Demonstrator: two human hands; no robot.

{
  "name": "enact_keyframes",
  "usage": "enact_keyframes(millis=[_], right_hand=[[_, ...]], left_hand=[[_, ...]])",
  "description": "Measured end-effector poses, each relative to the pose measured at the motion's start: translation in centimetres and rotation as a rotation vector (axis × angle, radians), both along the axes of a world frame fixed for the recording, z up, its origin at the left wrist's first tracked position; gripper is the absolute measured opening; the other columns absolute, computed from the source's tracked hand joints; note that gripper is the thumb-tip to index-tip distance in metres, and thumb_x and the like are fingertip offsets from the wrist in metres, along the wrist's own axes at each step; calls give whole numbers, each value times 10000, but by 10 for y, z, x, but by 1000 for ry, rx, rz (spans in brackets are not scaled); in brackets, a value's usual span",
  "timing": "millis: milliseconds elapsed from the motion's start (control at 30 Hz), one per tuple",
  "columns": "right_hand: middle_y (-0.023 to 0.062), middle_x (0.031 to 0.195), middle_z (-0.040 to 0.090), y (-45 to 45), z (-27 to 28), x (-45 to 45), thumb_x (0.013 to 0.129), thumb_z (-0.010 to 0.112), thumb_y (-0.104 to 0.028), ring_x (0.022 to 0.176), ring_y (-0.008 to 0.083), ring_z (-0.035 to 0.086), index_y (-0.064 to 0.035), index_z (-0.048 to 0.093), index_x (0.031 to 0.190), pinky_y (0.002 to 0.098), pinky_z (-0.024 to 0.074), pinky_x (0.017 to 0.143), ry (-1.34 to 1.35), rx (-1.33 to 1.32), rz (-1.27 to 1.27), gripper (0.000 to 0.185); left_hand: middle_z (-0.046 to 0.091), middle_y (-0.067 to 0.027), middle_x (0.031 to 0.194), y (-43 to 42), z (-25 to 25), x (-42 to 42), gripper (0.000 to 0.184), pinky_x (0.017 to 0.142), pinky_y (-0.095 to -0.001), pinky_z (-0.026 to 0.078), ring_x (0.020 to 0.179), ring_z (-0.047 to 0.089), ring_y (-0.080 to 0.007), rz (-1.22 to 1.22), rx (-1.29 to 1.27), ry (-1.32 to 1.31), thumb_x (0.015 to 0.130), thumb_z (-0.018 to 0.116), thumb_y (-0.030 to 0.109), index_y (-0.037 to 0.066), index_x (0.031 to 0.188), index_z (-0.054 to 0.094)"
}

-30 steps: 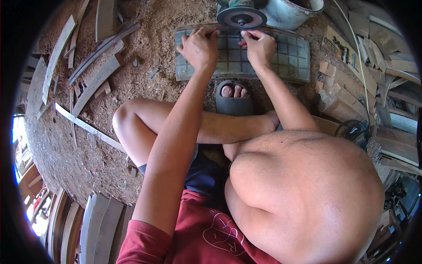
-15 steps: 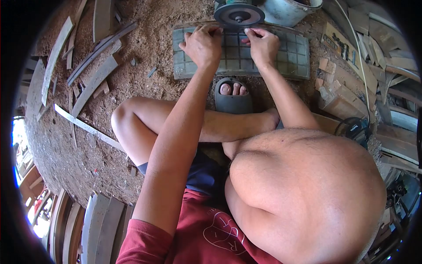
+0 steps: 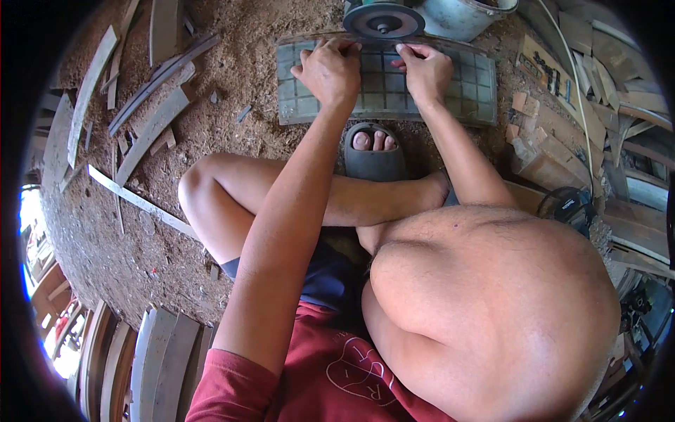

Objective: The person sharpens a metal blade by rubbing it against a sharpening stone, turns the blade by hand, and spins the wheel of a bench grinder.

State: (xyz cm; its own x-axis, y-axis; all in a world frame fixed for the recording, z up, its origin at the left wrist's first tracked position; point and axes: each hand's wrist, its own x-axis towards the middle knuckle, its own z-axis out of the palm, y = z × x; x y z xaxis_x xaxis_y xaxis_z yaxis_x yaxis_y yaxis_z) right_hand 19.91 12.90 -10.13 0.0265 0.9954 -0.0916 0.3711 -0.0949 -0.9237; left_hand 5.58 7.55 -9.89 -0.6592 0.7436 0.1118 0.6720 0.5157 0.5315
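Observation:
At the top middle is a round grinding wheel (image 3: 384, 22) with a dark face and a central nut. My left hand (image 3: 329, 72) is closed in a pinch just below the wheel's left edge. On the other side, my right hand (image 3: 427, 72) pinches with thumb and forefinger close to the wheel's lower right edge. Whatever lies between the fingertips is too thin and dark to make out. Beneath both hands, a grey-green panel with a grid pattern (image 3: 460, 88) lies on the ground.
A pale bucket (image 3: 457, 21) stands right of the wheel. Curved wooden pieces (image 3: 151, 133) lie at left, with more stacked at lower left. Wood offcuts (image 3: 552, 158) and a dark power tool (image 3: 568, 207) are on the right. My sandalled foot (image 3: 376, 151) rests by the panel.
My left hand has shifted slightly to the right, and my right hand slightly right as well. Both keep their pinch near the wheel.

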Motion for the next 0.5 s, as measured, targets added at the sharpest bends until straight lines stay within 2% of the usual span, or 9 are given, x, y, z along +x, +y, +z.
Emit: enact_keyframes(millis=[67,500], right_hand=[[89,725,772,-1,2,1,948,750,-155,627,120,731,37,787,962,264,559,590,20,-7,-8,196],[83,733,777,6,-8,18,944,754,-164,632,116,731,20,795,949,259,565,601,65,16,-46,189]], left_hand=[[764,16,1047,-1,1,2,177,980,-507,374,1056,630,-284,-10,45,-15,850,794,358,224,956,839],[774,50,1053,6,4,23,166,973,-498,357,1070,624,-253,-3,9,-20,854,790,354,235,958,839]])
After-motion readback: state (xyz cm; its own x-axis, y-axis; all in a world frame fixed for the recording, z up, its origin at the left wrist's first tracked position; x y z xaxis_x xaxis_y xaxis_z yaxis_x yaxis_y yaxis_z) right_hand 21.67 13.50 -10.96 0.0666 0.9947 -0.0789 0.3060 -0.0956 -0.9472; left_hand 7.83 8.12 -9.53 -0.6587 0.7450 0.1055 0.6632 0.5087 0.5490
